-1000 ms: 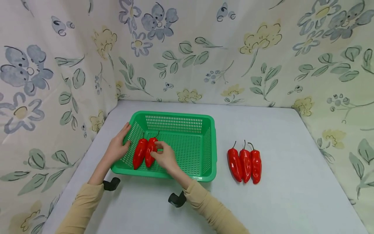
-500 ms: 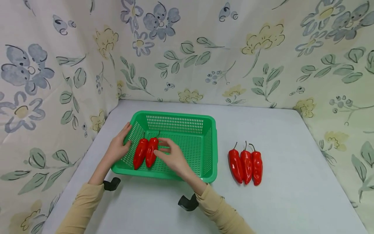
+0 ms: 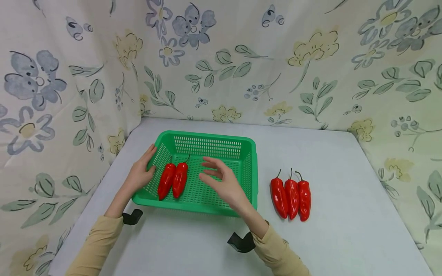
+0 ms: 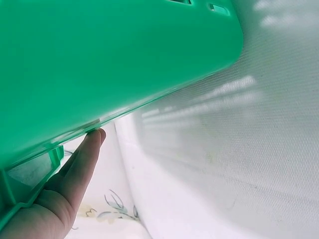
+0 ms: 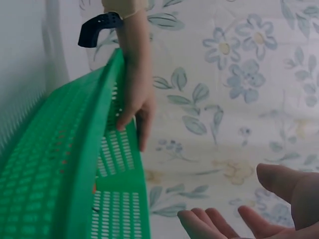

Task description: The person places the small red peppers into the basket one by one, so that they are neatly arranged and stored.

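Observation:
A green plastic basket [image 3: 221, 209] stands on the table. My left hand [image 3: 139, 172] holds its left rim, thumb over the inside and fingers along the outside. In the left wrist view, fingers [image 4: 82, 169] lie against the basket's outer wall [image 4: 114, 59]. Two red chili peppers lie side by side inside: one pepper [image 3: 167, 181] nearer the left wall, another pepper [image 3: 180, 180] just right of it. My right hand [image 3: 224, 180] hovers over the basket's right half, holding nothing, fingers parted from thumb. In the right wrist view its fingers [image 5: 212, 224] stand apart from the thumb.
Three more red chili peppers [image 3: 291, 197] lie in a row on the white table [image 3: 345, 184], right of the basket, stems pointing back. A floral curtain [image 3: 221, 76] hangs behind the table and along its sides.
My right hand has let go of the right-hand pepper in the basket and moved right, away from it, its fingers spreading. The left hand has stayed on the rim.

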Tool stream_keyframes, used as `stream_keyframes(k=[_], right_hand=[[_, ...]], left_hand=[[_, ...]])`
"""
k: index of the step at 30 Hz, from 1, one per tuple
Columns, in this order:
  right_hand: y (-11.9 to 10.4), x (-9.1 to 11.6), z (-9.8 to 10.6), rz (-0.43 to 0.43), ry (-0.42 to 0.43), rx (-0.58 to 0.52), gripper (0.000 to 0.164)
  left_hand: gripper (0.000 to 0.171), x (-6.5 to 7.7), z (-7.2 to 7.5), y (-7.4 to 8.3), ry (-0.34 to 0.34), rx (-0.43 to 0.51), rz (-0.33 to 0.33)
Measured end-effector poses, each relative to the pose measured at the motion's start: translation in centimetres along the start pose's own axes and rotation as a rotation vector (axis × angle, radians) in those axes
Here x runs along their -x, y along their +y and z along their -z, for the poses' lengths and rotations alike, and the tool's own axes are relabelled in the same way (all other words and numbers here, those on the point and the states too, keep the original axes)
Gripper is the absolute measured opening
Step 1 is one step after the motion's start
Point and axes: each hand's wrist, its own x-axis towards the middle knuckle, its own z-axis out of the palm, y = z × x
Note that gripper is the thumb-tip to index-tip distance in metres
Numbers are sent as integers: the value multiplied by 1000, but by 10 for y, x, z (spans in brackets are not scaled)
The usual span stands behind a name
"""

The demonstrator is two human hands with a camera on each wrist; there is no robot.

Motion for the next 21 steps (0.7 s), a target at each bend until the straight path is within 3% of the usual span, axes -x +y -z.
stream_keyframes(k=[7, 21], right_hand=[[-6, 12, 26, 36, 45, -46, 48], [-2, 33, 71, 22, 176, 32, 52]], left_hand=[[64, 0, 0, 0, -2, -3, 0], [64, 0, 0, 1, 1, -4, -2]])
